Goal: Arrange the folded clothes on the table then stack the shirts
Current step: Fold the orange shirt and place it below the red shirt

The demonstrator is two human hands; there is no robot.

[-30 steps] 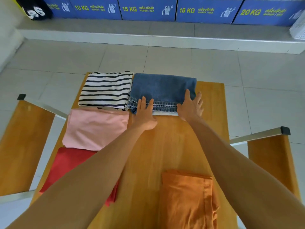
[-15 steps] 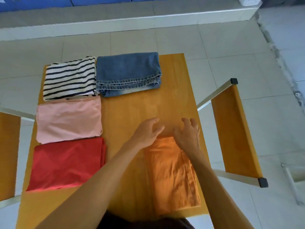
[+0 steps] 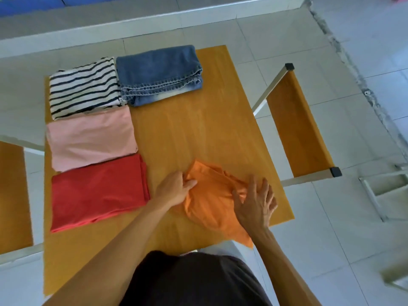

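Observation:
A folded orange garment [image 3: 210, 199] lies near the front right of the wooden table [image 3: 198, 129], its far end bunched and its near corner hanging over the table's edge. My left hand [image 3: 176, 188] pinches its far left corner. My right hand [image 3: 254, 199] grips its right side with fingers spread on the cloth. Down the left side lie a folded striped shirt [image 3: 84, 87], a pink shirt [image 3: 90, 138] and a red shirt [image 3: 97, 191]. Folded blue jeans [image 3: 159, 74] sit at the far middle, beside the striped shirt.
Wooden benches with metal frames stand on both sides of the table: one at the right [image 3: 298, 120], one at the left [image 3: 13, 195]. Grey tiled floor surrounds them. A raised step [image 3: 154, 21] runs along the far wall.
Both hands left the jeans, came back to the orange garment and took hold of it. The garment is now bunched and shifted. The view has swung to the right.

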